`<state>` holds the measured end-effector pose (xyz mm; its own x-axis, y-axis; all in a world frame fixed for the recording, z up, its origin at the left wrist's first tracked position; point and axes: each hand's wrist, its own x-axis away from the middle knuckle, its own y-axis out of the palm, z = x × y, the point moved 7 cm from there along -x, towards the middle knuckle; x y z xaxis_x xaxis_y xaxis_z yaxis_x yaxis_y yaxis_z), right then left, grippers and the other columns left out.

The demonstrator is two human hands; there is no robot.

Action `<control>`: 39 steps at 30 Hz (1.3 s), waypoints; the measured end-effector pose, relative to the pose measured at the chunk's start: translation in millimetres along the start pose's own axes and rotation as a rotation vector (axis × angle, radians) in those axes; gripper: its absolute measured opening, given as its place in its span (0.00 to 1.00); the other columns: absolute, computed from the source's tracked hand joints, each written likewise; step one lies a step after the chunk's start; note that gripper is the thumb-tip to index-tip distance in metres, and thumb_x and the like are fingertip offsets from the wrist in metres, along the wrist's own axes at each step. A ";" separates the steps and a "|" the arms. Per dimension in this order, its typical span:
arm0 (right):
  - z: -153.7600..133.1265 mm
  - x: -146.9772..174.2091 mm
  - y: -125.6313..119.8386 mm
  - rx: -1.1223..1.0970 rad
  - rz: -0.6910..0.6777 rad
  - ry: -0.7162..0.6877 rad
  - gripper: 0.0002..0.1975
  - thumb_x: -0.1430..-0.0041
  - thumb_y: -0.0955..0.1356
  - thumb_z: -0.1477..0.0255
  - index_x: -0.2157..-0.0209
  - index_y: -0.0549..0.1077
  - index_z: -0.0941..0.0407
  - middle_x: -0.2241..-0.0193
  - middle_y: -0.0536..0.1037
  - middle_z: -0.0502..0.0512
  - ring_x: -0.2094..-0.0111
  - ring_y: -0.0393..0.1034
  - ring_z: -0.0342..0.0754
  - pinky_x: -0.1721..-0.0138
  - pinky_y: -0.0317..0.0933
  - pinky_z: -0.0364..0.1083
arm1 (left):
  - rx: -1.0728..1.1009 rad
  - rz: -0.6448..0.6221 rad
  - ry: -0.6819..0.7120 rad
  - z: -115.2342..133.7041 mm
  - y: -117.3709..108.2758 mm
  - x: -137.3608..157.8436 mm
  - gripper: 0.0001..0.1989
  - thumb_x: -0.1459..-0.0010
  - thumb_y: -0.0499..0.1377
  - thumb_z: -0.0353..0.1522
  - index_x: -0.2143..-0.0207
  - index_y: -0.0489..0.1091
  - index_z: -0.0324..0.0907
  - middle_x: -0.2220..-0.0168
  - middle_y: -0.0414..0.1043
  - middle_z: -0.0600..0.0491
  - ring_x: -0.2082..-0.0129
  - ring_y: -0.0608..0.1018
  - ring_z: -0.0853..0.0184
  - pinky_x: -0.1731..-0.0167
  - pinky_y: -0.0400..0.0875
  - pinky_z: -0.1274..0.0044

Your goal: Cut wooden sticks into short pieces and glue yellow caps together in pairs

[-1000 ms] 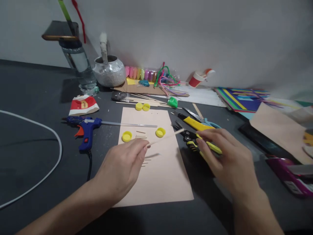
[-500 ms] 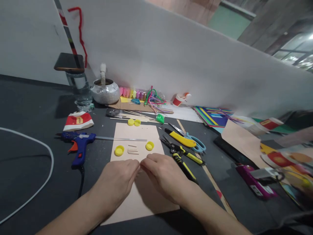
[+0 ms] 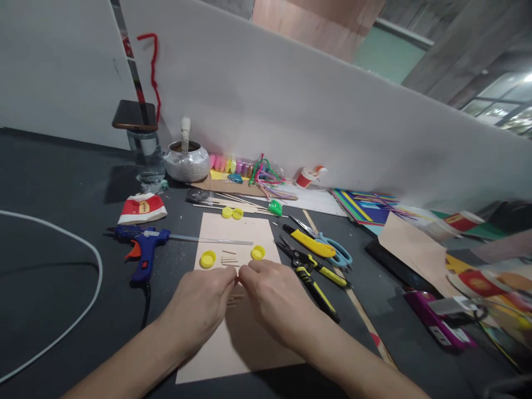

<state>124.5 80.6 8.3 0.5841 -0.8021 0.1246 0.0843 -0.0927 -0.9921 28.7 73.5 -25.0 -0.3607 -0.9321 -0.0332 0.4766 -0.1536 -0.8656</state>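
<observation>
My left hand (image 3: 210, 291) and my right hand (image 3: 268, 282) meet at the fingertips over a pale paper sheet (image 3: 208, 357). Both are closed in a pinch, and whatever lies between the fingers is hidden. Several short wooden sticks (image 3: 229, 259) rest on the sheet just beyond my fingers, and more short sticks (image 3: 235, 301) show beneath my hands. A yellow bottle cap (image 3: 208, 260) sits to the left of the sticks, another yellow cap (image 3: 258, 252) to their right. Two more yellow caps (image 3: 231, 213) are at the sheet's far edge.
On the left lies a blue glue gun (image 3: 145, 249), its clear glue stick reaching over the sheet. To the right are pliers (image 3: 316, 288), a yellow utility knife (image 3: 311, 243) and scissors (image 3: 336, 249). A metal pot (image 3: 187, 165) and a water jar (image 3: 145, 155) stand at the back.
The whole view has shifted slightly right and down. My hands stay together, and short sticks beneath them now show more clearly.
</observation>
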 end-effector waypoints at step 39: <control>155.7 115.2 43.2 -0.059 0.305 0.461 0.27 0.48 0.64 0.70 0.45 0.64 0.64 0.52 0.73 0.72 0.51 0.70 0.66 0.52 0.66 0.61 | 0.941 0.154 0.009 7.0 -4.3 12.3 0.06 0.32 0.54 0.32 0.62 0.70 0.44 0.67 0.75 0.56 0.71 0.75 0.73 0.71 0.70 0.80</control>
<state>321.1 76.0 -18.1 0.1604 -0.9715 -0.1745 -0.0862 0.1623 -0.9830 27.8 60.3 -18.2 -0.2447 -0.9621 -0.1202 0.9675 -0.2342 -0.0949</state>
